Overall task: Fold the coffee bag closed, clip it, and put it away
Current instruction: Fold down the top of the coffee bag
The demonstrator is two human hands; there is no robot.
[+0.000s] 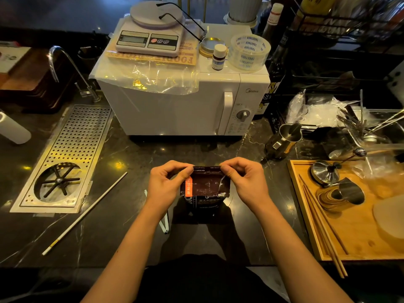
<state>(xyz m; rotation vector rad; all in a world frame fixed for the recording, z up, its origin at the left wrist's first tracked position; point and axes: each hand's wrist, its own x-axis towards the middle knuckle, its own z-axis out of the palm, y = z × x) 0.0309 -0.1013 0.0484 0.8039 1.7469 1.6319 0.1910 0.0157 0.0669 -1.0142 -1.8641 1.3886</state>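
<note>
From the head camera, my left grip [168,182] and right grip [242,178] each pinch a top corner of the coffee bag [205,189], which stands upright on the dark counter [131,154]. A white microwave [185,101] sits behind it, a wooden tray [306,215] lies to the right, and a white clip [165,224] lies just beside my left wrist.

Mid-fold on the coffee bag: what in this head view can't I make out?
- Coffee bag top corners: covered by the left hand and right hand, head view.
- Bag's base and rear: hidden behind its folded flap.
- White clip-like item: mostly hidden by the left forearm; identity unclear.
- Bag's small print: too small to read.
- Wooden tray: cut off by the right edge.
</note>
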